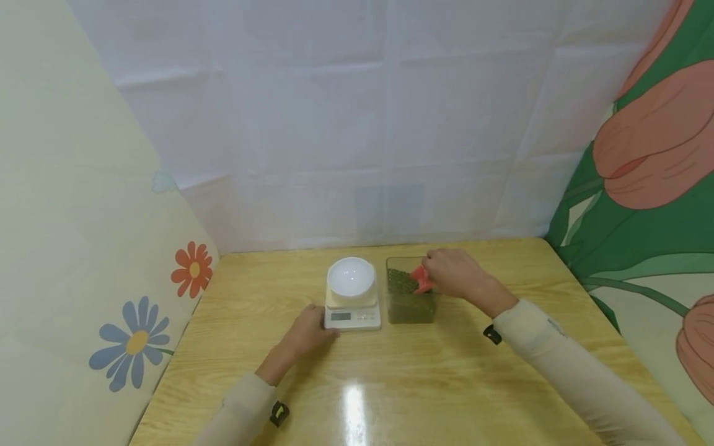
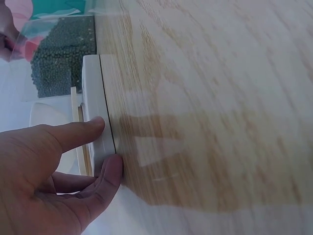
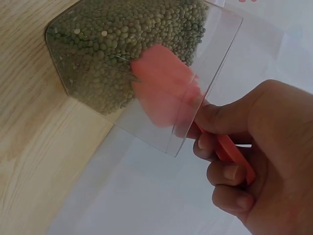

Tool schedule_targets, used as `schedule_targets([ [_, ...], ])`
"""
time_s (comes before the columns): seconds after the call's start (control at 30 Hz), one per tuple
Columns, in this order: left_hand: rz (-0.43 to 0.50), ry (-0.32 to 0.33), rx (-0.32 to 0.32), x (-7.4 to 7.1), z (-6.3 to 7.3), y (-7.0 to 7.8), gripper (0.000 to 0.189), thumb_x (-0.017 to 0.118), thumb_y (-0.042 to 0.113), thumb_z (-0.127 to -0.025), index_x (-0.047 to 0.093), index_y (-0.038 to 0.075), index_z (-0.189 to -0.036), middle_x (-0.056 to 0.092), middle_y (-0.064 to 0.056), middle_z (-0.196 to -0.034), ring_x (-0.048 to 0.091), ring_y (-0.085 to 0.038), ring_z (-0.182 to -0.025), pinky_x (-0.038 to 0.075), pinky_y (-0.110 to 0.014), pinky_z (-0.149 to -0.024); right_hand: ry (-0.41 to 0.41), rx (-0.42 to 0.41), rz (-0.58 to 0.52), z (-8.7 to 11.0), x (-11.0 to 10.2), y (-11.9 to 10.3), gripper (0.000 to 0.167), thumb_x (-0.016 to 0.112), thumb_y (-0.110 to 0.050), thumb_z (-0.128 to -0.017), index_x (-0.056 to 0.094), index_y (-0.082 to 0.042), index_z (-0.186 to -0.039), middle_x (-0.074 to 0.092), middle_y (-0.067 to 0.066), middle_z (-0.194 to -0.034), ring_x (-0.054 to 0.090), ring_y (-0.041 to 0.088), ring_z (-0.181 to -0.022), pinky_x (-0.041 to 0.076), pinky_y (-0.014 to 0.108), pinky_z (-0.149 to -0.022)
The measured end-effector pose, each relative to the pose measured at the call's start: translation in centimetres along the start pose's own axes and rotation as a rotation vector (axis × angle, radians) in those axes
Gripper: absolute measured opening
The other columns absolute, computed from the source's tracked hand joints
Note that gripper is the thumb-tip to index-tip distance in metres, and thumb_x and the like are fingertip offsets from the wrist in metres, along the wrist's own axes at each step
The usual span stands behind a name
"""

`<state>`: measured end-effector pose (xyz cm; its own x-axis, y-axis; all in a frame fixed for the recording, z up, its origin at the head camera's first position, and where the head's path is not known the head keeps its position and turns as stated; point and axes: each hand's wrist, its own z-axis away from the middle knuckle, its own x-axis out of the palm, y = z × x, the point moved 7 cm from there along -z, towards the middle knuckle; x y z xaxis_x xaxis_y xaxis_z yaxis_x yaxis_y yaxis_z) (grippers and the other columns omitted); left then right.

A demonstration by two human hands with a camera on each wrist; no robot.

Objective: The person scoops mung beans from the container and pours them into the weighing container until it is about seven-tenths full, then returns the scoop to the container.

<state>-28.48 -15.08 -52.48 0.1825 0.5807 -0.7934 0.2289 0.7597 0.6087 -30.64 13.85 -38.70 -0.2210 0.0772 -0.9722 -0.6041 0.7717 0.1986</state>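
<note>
A white kitchen scale point(image 1: 352, 317) with a display bears a white bowl point(image 1: 351, 277). My left hand point(image 1: 310, 328) holds the scale at its front left corner; in the left wrist view the thumb point(image 2: 88, 131) lies against its front edge, with curled fingers round the side. Right of the scale stands a clear plastic container point(image 1: 411, 313) of green mung beans point(image 3: 117, 34). My right hand point(image 1: 454, 272) grips the handle of a red scoop point(image 3: 164, 81) at the container's right rim. The scoop's head is inside, its tip against the beans.
The wooden table point(image 1: 413, 384) bears the scale and the container near its back edge. Behind it hangs a white cloth point(image 1: 312, 124). Flower-patterned panels flank the table, with a large tulip print point(image 1: 658, 136) at the right.
</note>
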Motion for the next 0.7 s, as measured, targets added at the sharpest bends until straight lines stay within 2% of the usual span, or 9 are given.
schedule_targets([
  [0.4, 0.006, 0.008, -0.032, 0.0, 0.11, -0.02, 0.032, 0.088, 0.014, -0.086, 0.074, -0.003, -0.109, 0.062, -0.008, -0.092, 0.053, -0.02, -0.085, 0.054, -0.037, -0.075, 0.017, 0.012, -0.025, 0.03, 0.0, -0.01, 0.012, 0.082, -0.011, -0.089, 0.072, -0.007, -0.085, 0.066, 0.004, -0.082, 0.06, 0.017, -0.068, 0.055, 0.033, -0.06],
  [0.7, 0.017, 0.01, -0.037, -0.15, 0.26, 0.21, 0.034, 0.087, 0.013, -0.086, 0.074, -0.004, -0.112, 0.062, -0.009, -0.093, 0.053, -0.02, -0.085, 0.054, -0.036, -0.075, 0.009, 0.011, -0.036, -0.04, 0.37, 0.28, 0.014, 0.084, -0.013, -0.088, 0.071, -0.008, -0.085, 0.065, 0.003, -0.082, 0.059, 0.017, -0.069, 0.054, 0.032, -0.059],
])
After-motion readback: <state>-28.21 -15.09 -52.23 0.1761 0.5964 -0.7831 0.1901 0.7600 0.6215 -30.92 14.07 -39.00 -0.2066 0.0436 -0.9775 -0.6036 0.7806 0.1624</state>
